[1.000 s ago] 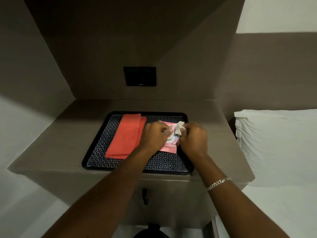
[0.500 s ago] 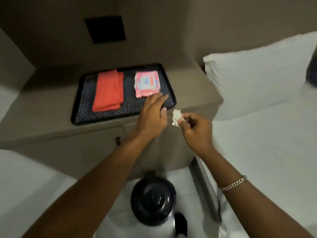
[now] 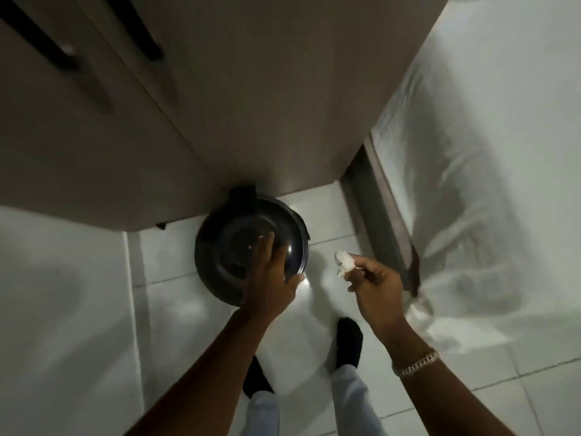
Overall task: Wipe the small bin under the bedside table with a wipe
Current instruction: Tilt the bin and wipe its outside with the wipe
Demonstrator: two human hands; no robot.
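A small round black bin [image 3: 226, 250] with a glossy domed lid stands on the white tiled floor, half tucked under the brown bedside table [image 3: 220, 89]. My left hand [image 3: 270, 278] lies over the lid's right side, fingers spread, thumb at the rim. Whether it grips the rim I cannot tell. My right hand [image 3: 375, 283] hovers just right of the bin, pinching a crumpled white wipe [image 3: 342, 262] between thumb and fingers. The wipe is clear of the bin.
The bed with white sheets [image 3: 487, 184] and its dark frame edge [image 3: 386, 221] fills the right side. My feet in black socks [image 3: 347, 344] stand on the tiles below the bin. A white surface lies at the left.
The view has dropped from the table top to the floor. My left hand went down from the tray's edge onto the bin lid. My right hand lowered with the wipe.
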